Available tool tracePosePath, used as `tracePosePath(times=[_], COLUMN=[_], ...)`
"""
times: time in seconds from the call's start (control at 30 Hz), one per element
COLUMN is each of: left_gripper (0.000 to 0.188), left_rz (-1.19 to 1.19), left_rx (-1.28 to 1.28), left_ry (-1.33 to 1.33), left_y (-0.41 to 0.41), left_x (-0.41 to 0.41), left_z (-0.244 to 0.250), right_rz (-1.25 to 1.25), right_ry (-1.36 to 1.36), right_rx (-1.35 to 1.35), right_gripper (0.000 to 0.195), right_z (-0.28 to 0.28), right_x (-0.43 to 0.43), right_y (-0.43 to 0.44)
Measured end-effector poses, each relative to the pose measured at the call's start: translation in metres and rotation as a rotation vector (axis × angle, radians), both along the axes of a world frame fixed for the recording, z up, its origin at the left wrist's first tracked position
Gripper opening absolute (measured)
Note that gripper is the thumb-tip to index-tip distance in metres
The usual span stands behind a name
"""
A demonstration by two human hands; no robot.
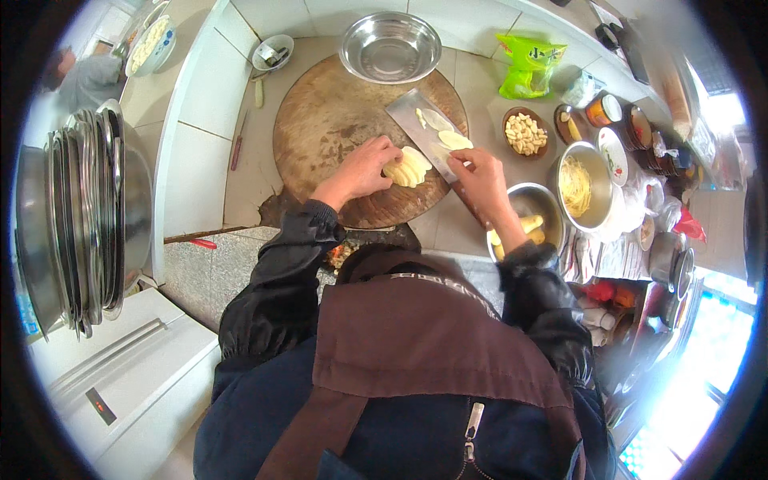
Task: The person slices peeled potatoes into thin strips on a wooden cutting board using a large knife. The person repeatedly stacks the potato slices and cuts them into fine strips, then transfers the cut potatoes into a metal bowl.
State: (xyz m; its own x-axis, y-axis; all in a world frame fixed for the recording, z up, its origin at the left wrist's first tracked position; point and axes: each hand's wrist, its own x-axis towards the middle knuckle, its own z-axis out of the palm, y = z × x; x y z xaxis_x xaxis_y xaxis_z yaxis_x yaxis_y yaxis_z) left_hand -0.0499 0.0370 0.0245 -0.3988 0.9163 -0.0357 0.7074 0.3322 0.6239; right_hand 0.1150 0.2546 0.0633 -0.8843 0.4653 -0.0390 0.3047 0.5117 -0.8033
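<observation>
My left hand (367,170) curls around a fanned stack of pale slices, apparently potato (409,168), on a round wooden chopping block (324,114). To its right lies a cleaver (403,109), blade flat, its wooden handle (467,199) pointing back towards me. Loose slices (455,140) cling to the blade. My right hand (482,179) is over the handle end of the blade, thumb and forefinger close together beside the nearest slice. Whether they pinch that slice or only touch the steel I cannot tell. Below the right wrist, a metal bowl (549,204) holds peeled potatoes (531,224).
An empty steel basin (390,51) overlaps the block's far edge. On the right stand a bowl of peeled garlic cloves (525,135), a steel pot (591,225) with pale shreds, and a green bag (531,66). A narrow knife (237,150) lies left; stacked metal trays (90,216) stand beyond.
</observation>
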Motion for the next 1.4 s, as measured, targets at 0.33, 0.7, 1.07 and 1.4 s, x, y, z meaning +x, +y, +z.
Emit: tracePosePath(times=[0.33,0.7,1.07,1.4], left_gripper=[0.032,0.026,0.022,0.023], left_rz=[0.008,0.024,0.038,0.008], left_rx=[0.051,0.063,0.135,0.138], left_ry=[0.033,-0.012,-0.052,-0.035], left_y=[-0.014,-0.018,-0.026,-0.025], left_x=[0.008,0.007,0.007,0.003], left_z=[-0.001,-0.003,-0.012,-0.021], right_rz=[0.218,0.486,0.473,0.469], right_ry=[-0.084,-0.142,-0.156,-0.278], right_rx=[0.037,0.792,0.767,0.915], right_gripper=[0.023,0.01,0.015,0.012], right_z=[-0.045,-0.026,-0.017,-0.031], right_x=[-0.029,-0.048,-0.061,-0.061], right_y=[-0.029,0.035,0.027,0.027])
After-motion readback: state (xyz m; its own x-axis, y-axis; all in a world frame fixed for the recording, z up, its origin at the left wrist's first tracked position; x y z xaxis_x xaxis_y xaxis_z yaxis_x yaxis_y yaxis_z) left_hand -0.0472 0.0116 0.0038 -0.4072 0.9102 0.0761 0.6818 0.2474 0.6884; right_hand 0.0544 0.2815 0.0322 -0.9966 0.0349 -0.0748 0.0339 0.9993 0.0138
